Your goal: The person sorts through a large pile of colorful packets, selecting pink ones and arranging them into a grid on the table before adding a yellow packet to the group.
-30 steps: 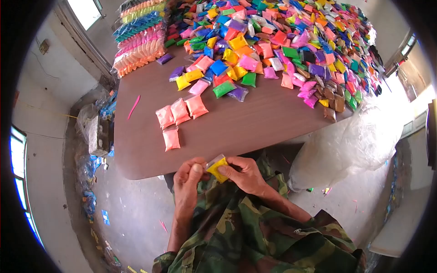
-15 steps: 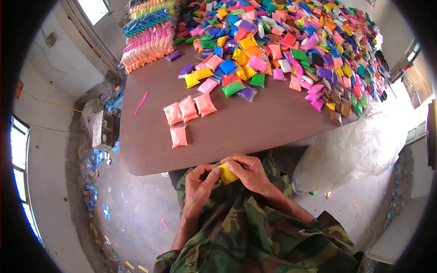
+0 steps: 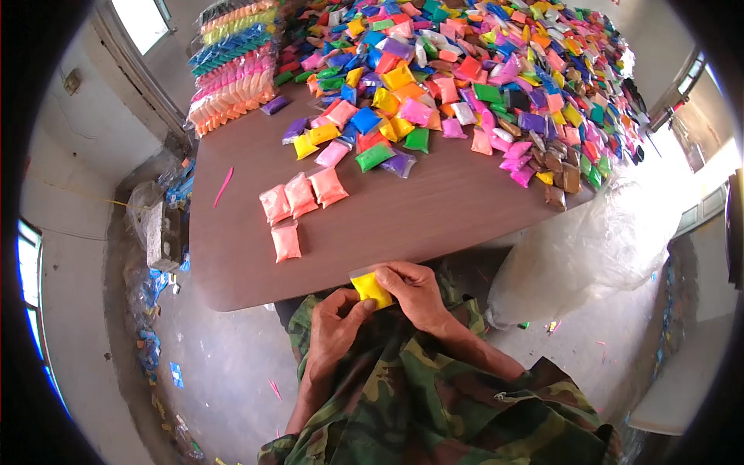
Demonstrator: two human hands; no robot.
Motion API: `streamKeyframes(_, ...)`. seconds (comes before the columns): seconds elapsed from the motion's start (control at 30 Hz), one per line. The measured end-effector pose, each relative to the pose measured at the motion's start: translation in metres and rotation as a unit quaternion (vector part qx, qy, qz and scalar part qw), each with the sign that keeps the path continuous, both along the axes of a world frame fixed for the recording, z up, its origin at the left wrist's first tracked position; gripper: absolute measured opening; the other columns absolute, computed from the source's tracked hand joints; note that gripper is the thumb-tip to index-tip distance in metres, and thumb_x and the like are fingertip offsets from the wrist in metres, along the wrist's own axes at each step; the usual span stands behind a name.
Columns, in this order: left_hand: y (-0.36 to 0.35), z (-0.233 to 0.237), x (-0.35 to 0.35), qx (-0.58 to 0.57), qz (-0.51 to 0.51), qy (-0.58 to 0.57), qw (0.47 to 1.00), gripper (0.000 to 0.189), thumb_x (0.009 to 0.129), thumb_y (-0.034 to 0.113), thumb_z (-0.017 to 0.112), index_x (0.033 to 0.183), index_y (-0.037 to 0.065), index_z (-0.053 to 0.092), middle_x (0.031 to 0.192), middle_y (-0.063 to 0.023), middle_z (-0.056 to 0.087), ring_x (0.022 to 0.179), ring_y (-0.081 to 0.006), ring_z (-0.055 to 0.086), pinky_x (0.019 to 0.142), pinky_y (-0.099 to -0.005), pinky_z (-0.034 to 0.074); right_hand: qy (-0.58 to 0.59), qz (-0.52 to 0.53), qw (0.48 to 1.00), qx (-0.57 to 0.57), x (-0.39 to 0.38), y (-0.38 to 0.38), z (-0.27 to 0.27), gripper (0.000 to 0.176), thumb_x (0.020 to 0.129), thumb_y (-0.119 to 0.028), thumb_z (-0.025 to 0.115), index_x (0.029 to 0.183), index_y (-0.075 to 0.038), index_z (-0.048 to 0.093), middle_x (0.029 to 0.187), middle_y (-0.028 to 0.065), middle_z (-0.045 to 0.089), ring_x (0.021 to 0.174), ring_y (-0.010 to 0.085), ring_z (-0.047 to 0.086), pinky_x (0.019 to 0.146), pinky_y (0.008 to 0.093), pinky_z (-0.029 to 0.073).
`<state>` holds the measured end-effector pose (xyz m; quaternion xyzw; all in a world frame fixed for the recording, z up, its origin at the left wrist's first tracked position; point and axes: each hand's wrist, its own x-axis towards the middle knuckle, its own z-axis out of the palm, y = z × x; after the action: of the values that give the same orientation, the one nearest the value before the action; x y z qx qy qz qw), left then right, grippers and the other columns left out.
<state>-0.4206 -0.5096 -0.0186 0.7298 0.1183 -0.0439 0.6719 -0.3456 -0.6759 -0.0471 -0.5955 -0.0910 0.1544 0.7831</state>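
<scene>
Between my two hands, over my lap at the table's near edge, is a small yellow packet [image 3: 373, 291] with a clear top strip. My left hand [image 3: 335, 323] pinches its lower left side between thumb and fingers. My right hand [image 3: 413, 293] grips its right side, thumb on the front. Past them on the brown table [image 3: 372, 225] lie several salmon-pink packets: one nearer packet [image 3: 286, 242] and a short row [image 3: 301, 195] touching behind it.
A large heap of mixed-colour packets [image 3: 465, 85] covers the table's back and right. Layered packets [image 3: 235, 70] are stacked at the back left. A pink strip [image 3: 223, 187] lies on the left of the table. A big clear plastic bag [image 3: 573, 248] bulges beside the right edge.
The yellow packet now shows more of its face, with its clear top strip upright and uncovered. Both hands still hold it. The whole view has shifted slightly.
</scene>
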Motion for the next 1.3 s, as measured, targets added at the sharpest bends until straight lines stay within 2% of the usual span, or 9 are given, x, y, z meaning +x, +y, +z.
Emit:
streamKeyframes(0.27, -0.004, -0.007, 0.008, -0.045, 0.025, -0.019, 0.998, 0.024, 0.097, 0.019, 0.076, 0.104, -0.003, 0.068, 0.082, -0.0046, 0.07, 0.07, -0.0093, 0.062, 0.066, -0.0241, 0.051, 0.037, -0.027, 0.997, 0.069, 0.005, 0.001, 0.007, 0.023, 0.104, -0.017, 0.066, 0.108, 0.004, 0.074, 0.093, -0.003, 0.067, 0.085, 0.0036, 0.057, 0.074, 0.0215, 0.048)
streamKeyframes(0.4, -0.008, 0.01, 0.023, -0.086, 0.041, -0.024, 0.995, 0.024, 0.096, 0.016, 0.078, 0.105, -0.004, 0.068, 0.083, -0.0056, 0.071, 0.07, -0.0088, 0.062, 0.065, -0.024, 0.051, 0.0, -0.028, 0.999, 0.023, 0.023, 0.0, 0.017, 0.026, 0.104, -0.02, 0.067, 0.108, 0.005, 0.073, 0.091, -0.004, 0.067, 0.084, 0.0032, 0.057, 0.072, 0.022, 0.05)
streamKeyframes(0.57, -0.007, 0.003, 0.038, -0.124, 0.037, -0.021, 0.991, 0.022, 0.097, 0.015, 0.076, 0.104, -0.003, 0.068, 0.083, -0.0059, 0.071, 0.071, -0.0093, 0.064, 0.066, -0.0245, 0.053, -0.026, -0.097, 0.995, -0.011, 0.059, -0.012, 0.031, 0.026, 0.103, -0.02, 0.067, 0.109, 0.005, 0.073, 0.09, -0.0032, 0.067, 0.083, 0.0028, 0.058, 0.072, 0.0226, 0.051)
streamKeyframes(0.77, -0.007, 0.017, 0.059, -0.008, 0.028, 0.016, 0.999, 0.017, 0.097, 0.012, 0.073, 0.102, -0.004, 0.069, 0.081, -0.0066, 0.07, 0.069, -0.0096, 0.064, 0.063, -0.0248, 0.053, -0.101, -0.197, 0.967, -0.122, 0.113, -0.06, 0.03, 0.025, 0.102, -0.02, 0.068, 0.108, 0.005, 0.073, 0.086, -0.0004, 0.069, 0.078, 0.0036, 0.061, 0.069, 0.0239, 0.052)
streamKeyframes(0.9, -0.009, 0.025, 0.068, 0.034, 0.001, -0.021, 0.999, 0.016, 0.096, 0.01, 0.072, 0.099, -0.005, 0.071, 0.079, -0.0062, 0.071, 0.068, -0.0094, 0.063, 0.061, -0.0246, 0.051, -0.14, -0.253, 0.925, -0.245, 0.142, -0.091, 0.018, 0.024, 0.099, -0.019, 0.069, 0.106, 0.003, 0.074, 0.08, 0.004, 0.071, 0.073, 0.0055, 0.063, 0.066, 0.0259, 0.052)
streamKeyframes(0.93, -0.008, 0.024, 0.071, 0.049, -0.003, -0.033, 0.998, 0.015, 0.096, 0.01, 0.072, 0.099, -0.005, 0.071, 0.078, -0.0059, 0.071, 0.068, -0.0094, 0.064, 0.061, -0.0245, 0.051, -0.132, -0.25, 0.932, -0.227, 0.146, -0.095, 0.018, 0.027, 0.101, -0.021, 0.069, 0.106, 0.005, 0.073, 0.083, -0.0018, 0.067, 0.076, 0.0025, 0.058, 0.066, 0.0229, 0.05)
streamKeyframes(1.03, -0.005, 0.018, 0.08, 0.082, -0.011, -0.054, 0.995, 0.014, 0.096, 0.01, 0.071, 0.097, -0.004, 0.072, 0.077, -0.0065, 0.071, 0.068, -0.0099, 0.064, 0.061, -0.0253, 0.052, -0.123, -0.262, 0.915, -0.281, 0.158, -0.1, 0.029, 0.025, 0.1, -0.021, 0.07, 0.105, 0.004, 0.074, 0.081, 0.0001, 0.068, 0.075, 0.0034, 0.06, 0.066, 0.023, 0.05)
streamKeyframes(1.13, -0.001, 0.007, 0.085, 0.13, -0.019, -0.068, 0.989, 0.014, 0.096, 0.009, 0.069, 0.099, -0.004, 0.072, 0.076, -0.0075, 0.071, 0.066, -0.0103, 0.064, 0.06, -0.0258, 0.053, -0.139, -0.291, 0.886, -0.335, 0.173, -0.1, 0.03, 0.025, 0.098, -0.022, 0.071, 0.102, 0.002, 0.074, 0.076, 0.0069, 0.072, 0.071, 0.0095, 0.068, 0.067, 0.0294, 0.055)
streamKeyframes(1.3, -0.003, -0.002, 0.087, 0.175, -0.016, -0.101, 0.979, 0.012, 0.093, 0.008, 0.071, 0.095, -0.003, 0.072, 0.074, -0.0088, 0.072, 0.065, -0.0121, 0.066, 0.061, -0.0271, 0.052, -0.068, -0.288, 0.911, -0.288, 0.2, -0.094, 0.023, 0.022, 0.098, -0.017, 0.07, 0.104, 0.004, 0.073, 0.076, 0.004, 0.069, 0.066, 0.0087, 0.067, 0.06, 0.0256, 0.056)
